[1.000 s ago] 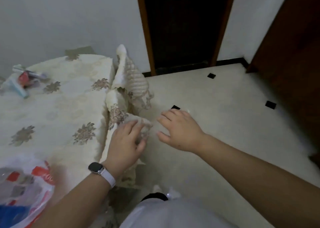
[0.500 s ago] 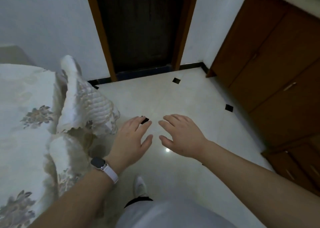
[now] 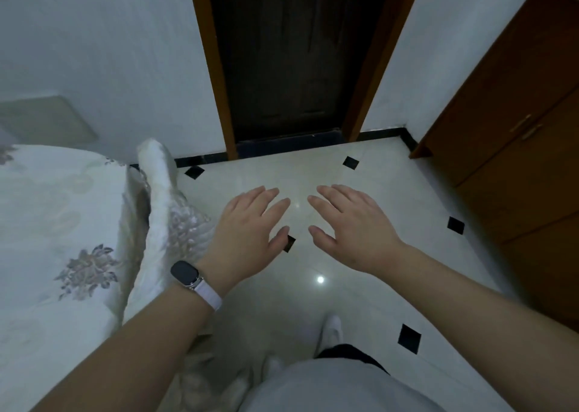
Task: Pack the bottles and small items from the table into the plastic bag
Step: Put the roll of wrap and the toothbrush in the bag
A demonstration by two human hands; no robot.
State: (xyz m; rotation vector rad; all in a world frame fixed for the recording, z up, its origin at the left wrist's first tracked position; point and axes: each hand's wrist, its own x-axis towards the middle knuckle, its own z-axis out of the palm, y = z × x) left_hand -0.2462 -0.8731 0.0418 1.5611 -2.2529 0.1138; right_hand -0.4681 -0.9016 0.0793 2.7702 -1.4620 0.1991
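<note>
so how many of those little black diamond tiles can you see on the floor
5: one by the tablecloth, one near the door, one partly under the left hand's thumb, one by the cabinet, one bottom right. Others may be hidden.

Both forearms are bare, with no sleeves in view, and the left hand [image 3: 250, 239] and right hand [image 3: 354, 230] carry no rings or gloves. The left wrist wears a smartwatch [image 3: 185, 273] with a dark, rounded-rectangular face in a silvery case, sitting at about 10 o'clock from its pale lilac woven band [image 3: 208, 295], which wraps the wrist. At 6 o'clock in the view lies a light grey-white garment [image 3: 329, 386] over the torso, a strip of dark clothing [image 3: 351, 350] at its upper edge, and beyond that a white shoe [image 3: 332, 330].
</note>
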